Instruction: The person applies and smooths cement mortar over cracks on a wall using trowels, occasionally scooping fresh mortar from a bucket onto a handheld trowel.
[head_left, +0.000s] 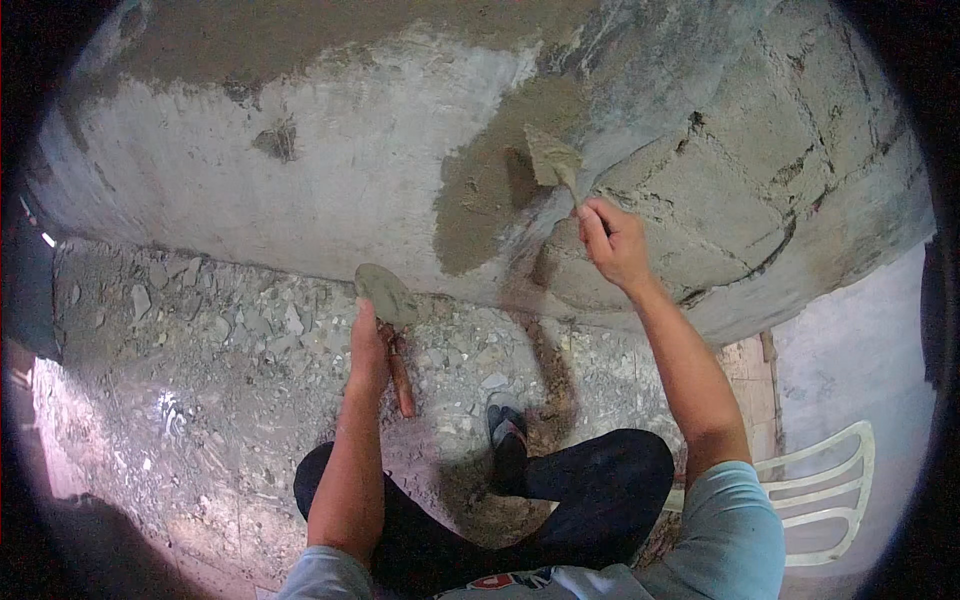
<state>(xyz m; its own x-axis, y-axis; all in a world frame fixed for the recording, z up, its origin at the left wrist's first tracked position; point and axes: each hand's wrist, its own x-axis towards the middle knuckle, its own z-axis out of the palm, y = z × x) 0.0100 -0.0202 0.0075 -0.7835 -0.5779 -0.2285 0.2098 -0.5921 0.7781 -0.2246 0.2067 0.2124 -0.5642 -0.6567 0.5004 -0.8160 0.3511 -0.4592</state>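
My right hand (617,243) is closed round the handle of a small pointed trowel (553,157), its blade smeared with grey mortar. The blade is raised in front of a damp, dark mortar patch (478,195) on the wall; I cannot tell whether it touches. Lower and to the left, my left hand (368,350) grips a mortar-coated trowel (386,293) with a rounded blade. Its reddish-brown handle juts down beside my wrist, and most of my left fingers are hidden behind the hand.
The wall (330,170) carries wet mortar along its top and cracked, rough plaster at the right. Broken rubble (240,330) covers the floor along its foot. A pale plastic chair (825,500) stands at my right. My sandalled foot (507,420) rests among the debris.
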